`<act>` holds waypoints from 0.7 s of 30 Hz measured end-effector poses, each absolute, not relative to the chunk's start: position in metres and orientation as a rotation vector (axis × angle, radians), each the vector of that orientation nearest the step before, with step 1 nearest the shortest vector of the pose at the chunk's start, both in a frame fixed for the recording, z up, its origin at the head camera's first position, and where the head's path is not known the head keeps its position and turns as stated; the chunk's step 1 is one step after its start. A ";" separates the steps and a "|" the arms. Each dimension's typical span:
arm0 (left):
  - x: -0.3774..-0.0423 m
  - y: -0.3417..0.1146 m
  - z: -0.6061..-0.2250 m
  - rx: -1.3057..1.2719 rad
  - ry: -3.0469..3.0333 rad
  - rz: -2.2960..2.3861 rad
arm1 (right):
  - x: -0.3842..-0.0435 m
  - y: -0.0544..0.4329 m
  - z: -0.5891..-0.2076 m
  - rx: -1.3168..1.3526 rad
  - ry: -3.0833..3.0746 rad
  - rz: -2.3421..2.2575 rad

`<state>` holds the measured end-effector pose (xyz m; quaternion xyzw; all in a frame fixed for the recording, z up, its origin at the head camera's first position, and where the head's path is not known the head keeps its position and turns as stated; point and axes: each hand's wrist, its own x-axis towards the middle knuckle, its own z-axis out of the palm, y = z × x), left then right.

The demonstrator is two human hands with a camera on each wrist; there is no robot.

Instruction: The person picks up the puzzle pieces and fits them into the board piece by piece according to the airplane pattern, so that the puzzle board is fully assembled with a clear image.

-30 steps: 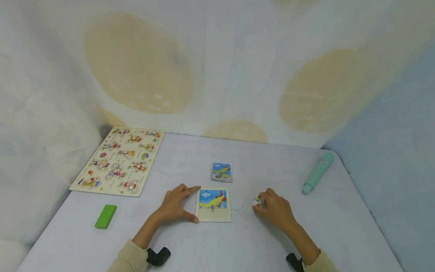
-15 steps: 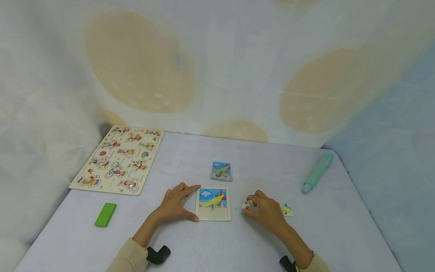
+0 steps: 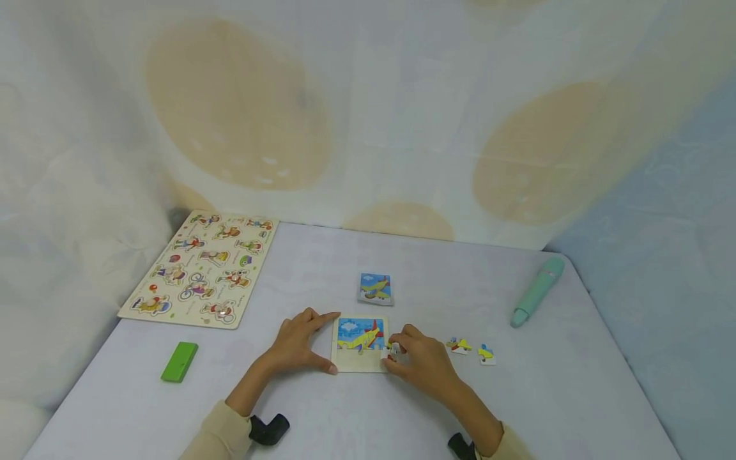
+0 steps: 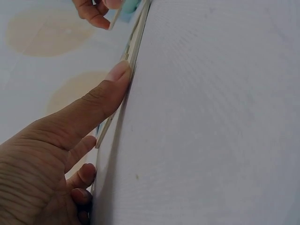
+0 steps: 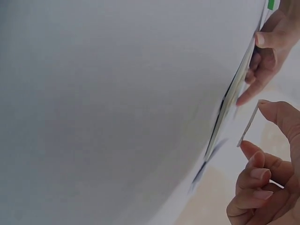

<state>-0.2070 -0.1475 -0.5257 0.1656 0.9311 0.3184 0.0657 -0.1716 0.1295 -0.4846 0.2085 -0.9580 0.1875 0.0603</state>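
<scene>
A small square jigsaw tray (image 3: 359, 364) lies in the middle of the table, its upper part filled with an airplane picture and its lower strip bare. At its left edge, my left hand (image 3: 296, 345) spreads thumb and index finger, touching the near and far corners. My right hand (image 3: 425, 364) pinches a jigsaw piece (image 3: 391, 352) between thumb and fingers over the tray's right edge. In the right wrist view the piece (image 5: 248, 125) shows edge-on, held apart from the tray. Two loose jigsaw pieces, one yellow and red (image 3: 459, 345), another yellow and blue (image 3: 486, 355), lie right of that hand.
Behind the tray sits a small airplane picture block (image 3: 375, 289). A large picture board (image 3: 207, 271) lies back left, with a green block (image 3: 179, 362) in front of it. A mint-green cylindrical object (image 3: 537, 292) rests at the right. Cloth walls border the table.
My right hand has moved left to the tray with the piece, uncovering two loose pieces on the table. My left hand stays at the tray's left edge.
</scene>
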 end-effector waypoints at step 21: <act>-0.205 -0.149 -0.523 0.574 2.827 0.971 | -0.181 0.066 -0.482 0.944 -2.929 0.334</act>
